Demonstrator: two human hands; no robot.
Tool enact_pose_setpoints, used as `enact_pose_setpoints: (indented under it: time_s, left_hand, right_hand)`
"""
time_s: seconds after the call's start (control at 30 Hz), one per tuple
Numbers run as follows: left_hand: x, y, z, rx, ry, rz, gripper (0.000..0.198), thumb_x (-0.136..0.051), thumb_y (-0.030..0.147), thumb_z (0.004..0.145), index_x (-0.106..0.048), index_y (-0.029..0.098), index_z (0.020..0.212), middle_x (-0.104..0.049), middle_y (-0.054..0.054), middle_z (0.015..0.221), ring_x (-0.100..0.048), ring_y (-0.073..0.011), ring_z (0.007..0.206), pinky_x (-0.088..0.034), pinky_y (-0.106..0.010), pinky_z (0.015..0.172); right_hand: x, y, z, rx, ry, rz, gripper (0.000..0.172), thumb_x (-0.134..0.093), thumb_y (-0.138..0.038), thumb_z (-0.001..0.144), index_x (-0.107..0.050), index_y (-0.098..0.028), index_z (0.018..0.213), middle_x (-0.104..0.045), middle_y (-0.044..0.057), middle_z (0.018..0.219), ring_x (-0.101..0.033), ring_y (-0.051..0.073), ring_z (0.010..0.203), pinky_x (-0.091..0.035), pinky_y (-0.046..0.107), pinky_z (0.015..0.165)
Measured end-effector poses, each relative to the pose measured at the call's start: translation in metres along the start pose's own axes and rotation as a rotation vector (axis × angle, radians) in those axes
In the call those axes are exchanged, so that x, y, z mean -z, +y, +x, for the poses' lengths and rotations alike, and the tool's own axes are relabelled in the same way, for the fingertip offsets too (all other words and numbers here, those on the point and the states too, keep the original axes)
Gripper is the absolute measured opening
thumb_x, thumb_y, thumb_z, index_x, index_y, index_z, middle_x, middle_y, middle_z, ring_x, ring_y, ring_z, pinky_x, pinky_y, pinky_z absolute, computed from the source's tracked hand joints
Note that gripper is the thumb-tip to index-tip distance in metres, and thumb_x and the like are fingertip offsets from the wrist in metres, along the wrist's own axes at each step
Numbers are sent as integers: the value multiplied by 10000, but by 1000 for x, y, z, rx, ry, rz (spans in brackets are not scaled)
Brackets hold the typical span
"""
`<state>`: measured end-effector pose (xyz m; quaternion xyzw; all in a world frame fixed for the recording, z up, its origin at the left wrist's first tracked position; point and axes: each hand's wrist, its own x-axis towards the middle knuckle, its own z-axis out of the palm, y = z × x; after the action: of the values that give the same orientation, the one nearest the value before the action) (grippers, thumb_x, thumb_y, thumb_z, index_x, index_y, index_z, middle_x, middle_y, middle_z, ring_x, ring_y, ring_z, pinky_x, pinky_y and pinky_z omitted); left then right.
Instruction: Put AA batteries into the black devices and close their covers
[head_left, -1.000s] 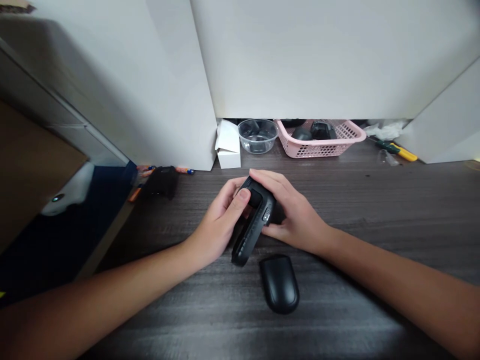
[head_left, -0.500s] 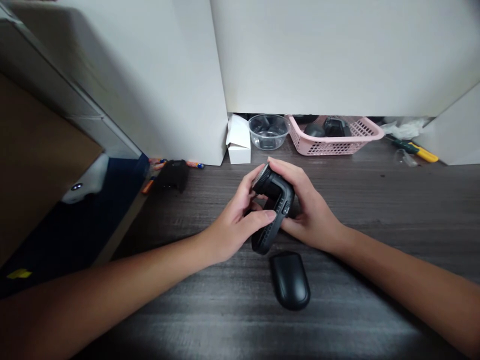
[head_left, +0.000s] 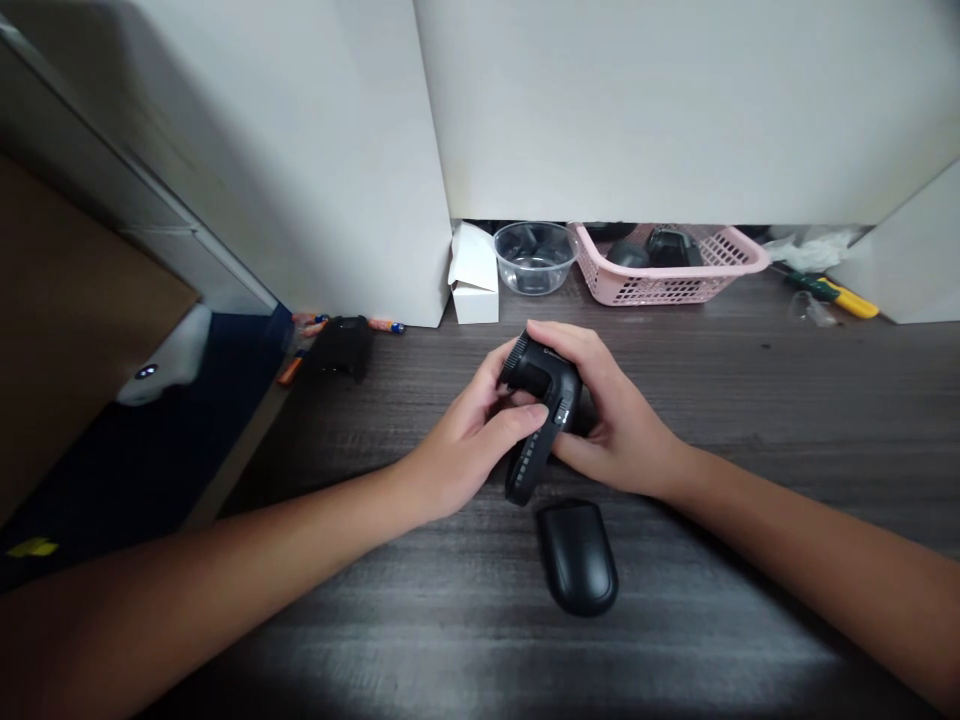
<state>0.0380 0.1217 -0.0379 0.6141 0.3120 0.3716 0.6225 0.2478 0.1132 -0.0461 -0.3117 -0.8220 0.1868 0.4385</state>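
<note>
L hand (head_left: 469,430) and R hand (head_left: 619,425) both clamped on black handheld device (head_left: 541,378) (ridged round head, slotted body), held just over worktop (head_left: 757,400). Black oval piece (head_left: 577,558) lies loose near hands, not fitted to device: so far, separate.
</note>
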Motion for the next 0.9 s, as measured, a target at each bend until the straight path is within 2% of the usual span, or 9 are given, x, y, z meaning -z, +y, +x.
enact_pose_setpoints:
  time_s: [0.1,0.23,0.37,0.57,0.67,0.73,0.9]
  left_hand:
    - [0,0,1,21,51,-26,514,-704,412,988,-576,276,1467,-703,-43,1159,-646,-251,1111,-528,-372,1002]
    - [0,-2,3,43,136,-65,330,-706,486,985,-677,251,1215,-676,-11,974,-649,-214,970,-530,-320,874]
    - [-2,-3,6,78,136,-118,389,-736,587,936,-674,227,1069,-639,-2,866,-641,-205,866,-509,-310,764]
    - [0,-3,2,-28,68,41,342,-661,565,1001,-696,233,1070,-689,-26,989,-632,-230,955,-500,-358,856]
    - [2,-5,-2,-64,90,206,306,-647,540,1011,-685,245,1081,-705,-35,1009,-633,-249,941,-504,-394,886]
    - [2,-4,-3,-91,121,297,284,-648,523,1011,-672,246,1068,-711,-32,1020,-633,-252,948,-501,-405,925]
    - [-1,3,-2,-53,122,348,290,-601,527,1039,-627,240,1009,-677,-20,971,-621,-264,1048,-465,-411,1016]
  right_hand:
    - [0,0,0,-12,1,16,954,-725,-112,829,-330,-371,1658,-460,78,1637,-444,347,1529,-397,597,1284]
    - [0,1,-1,-63,-24,70,960,-816,-222,828,-345,-328,1658,-484,95,1636,-492,341,1506,-440,543,1260]
    - [1,1,-4,-119,3,96,963,-910,-378,789,-415,-311,1613,-581,111,1556,-620,332,1380,-529,492,1165]
    - [3,-2,-3,-126,42,97,920,-937,-462,766,-496,-269,1550,-661,132,1453,-678,332,1277,-513,500,1153]
    - [4,-1,-2,-149,46,164,843,-900,-478,813,-510,-253,1526,-653,132,1462,-657,334,1306,-514,489,1148]
    - [3,1,-2,-184,32,203,759,-862,-470,861,-520,-254,1504,-668,114,1434,-663,322,1284,-545,467,1102]
    - [2,8,-6,-287,-3,260,446,-734,-520,967,-637,-262,1317,-753,48,1116,-706,281,1049,-599,413,905]
